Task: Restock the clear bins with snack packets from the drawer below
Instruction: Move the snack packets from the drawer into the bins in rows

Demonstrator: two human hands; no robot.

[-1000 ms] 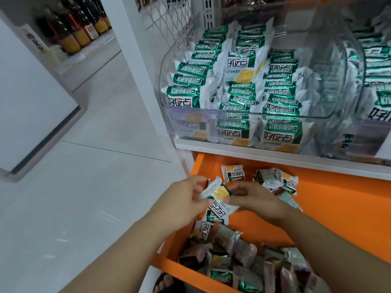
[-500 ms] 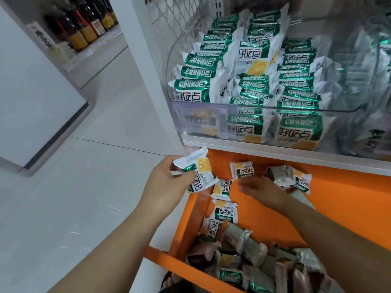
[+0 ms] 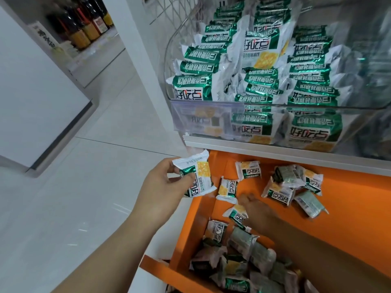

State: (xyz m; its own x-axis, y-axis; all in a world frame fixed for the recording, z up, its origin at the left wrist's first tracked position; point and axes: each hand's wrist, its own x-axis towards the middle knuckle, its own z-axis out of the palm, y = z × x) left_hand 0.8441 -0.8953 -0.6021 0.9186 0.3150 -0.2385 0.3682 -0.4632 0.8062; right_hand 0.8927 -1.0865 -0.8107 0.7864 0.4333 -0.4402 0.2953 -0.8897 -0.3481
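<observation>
Pinching packet (image 3: 196, 177), left hand (image 3: 163, 188); right hand (image 3: 257, 210) blurred in drawer (image 3: 349, 208), grip unclear.

Glossy foil packets (image 3: 249, 121), clear plastic bin (image 3: 203, 106) (drawer (image 3: 349, 204) smooth orange)

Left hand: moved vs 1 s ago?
Yes. The left hand, gripping a snack packet, went from over the orange drawer up and leftward, now past its left wall and just below the white shelf edge.

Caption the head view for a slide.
Left hand holds a snack packet while right hand reaches into the orange drawer.
</observation>
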